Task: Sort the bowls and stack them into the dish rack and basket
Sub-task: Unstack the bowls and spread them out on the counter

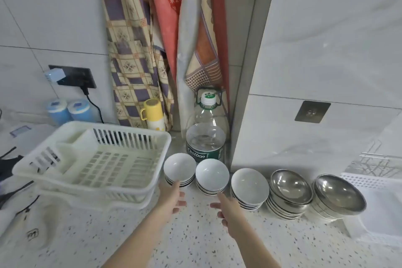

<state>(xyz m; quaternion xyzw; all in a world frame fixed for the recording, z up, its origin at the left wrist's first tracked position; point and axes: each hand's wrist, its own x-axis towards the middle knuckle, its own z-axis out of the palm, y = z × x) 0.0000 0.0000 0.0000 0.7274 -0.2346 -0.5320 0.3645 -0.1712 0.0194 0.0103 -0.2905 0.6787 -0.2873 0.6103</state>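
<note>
Three stacks of white bowls stand in a row on the speckled counter: a left stack (179, 168), a middle stack (212, 175) and a right stack (249, 188). Two stacks of steel bowls (290, 189) (339, 196) continue the row to the right. A white plastic dish rack (139, 183) sits at the left with nothing in it. My left hand (173, 194) reaches up to the left white stack, fingertips at its base. My right hand (226, 208) hovers just below the middle stack, fingers apart. Both hands hold nothing.
A large water bottle (205, 135) stands behind the white bowls beside a yellow flask (153, 114). Hanging cloths (130, 50) fill the corner. A white perforated tray (374, 185) and wire rack (374, 159) lie at the far right. Blue canisters (69, 111) and a wall socket (72, 76) are at the back left.
</note>
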